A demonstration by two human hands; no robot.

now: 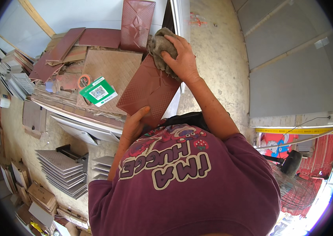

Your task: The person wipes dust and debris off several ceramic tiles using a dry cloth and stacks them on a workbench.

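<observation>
A reddish-brown patterned tile (150, 91) is held tilted in front of my chest. My left hand (136, 122) grips its lower left edge, thumb on the face and the other fingers hidden behind. A crumpled grey-brown cloth (161, 50) is bunched under my right hand (181, 59), whose fingers press it on the tile's upper end. Just beyond, a similar tile (137, 24) leans upright against the wall. Left of the held tile, a green and white card with a square code (98, 92) lies beside a roll of orange tape (84, 81).
More red-brown tiles (100, 38) and a large tan tile (111, 65) cover the worktop. Stacked grey tiles (62, 169) sit in a rack on the floor at left, with cardboard boxes (42, 195) below. A black fan (292, 181) stands behind me at right.
</observation>
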